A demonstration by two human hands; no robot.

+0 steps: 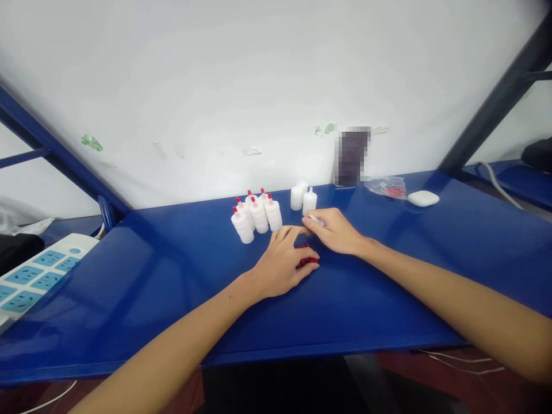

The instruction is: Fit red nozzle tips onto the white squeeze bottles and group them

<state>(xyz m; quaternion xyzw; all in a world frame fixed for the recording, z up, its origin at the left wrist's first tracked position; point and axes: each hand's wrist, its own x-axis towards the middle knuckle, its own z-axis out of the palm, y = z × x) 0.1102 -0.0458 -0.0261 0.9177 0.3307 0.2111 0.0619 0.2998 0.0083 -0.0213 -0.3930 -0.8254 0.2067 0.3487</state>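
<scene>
Mid-frame, my right hand (331, 230) pinches a white nozzle (318, 221); my left hand (282, 261) arches, fingers parted, around caps (303, 263), seemingly to keep them together.

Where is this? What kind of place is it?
Maybe a simple indoor work corner, though I can't tell whose. A blue desk stands by a white wall, there's a power strip at the left, and red-tipped bottles stand grouped together.

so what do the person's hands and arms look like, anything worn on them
Left hand and right hand are both bare, without gloves. Neither left forearm nor right forearm shows a sleeve, watch or bracelet. A tiny spot marks the left forearm.
</scene>
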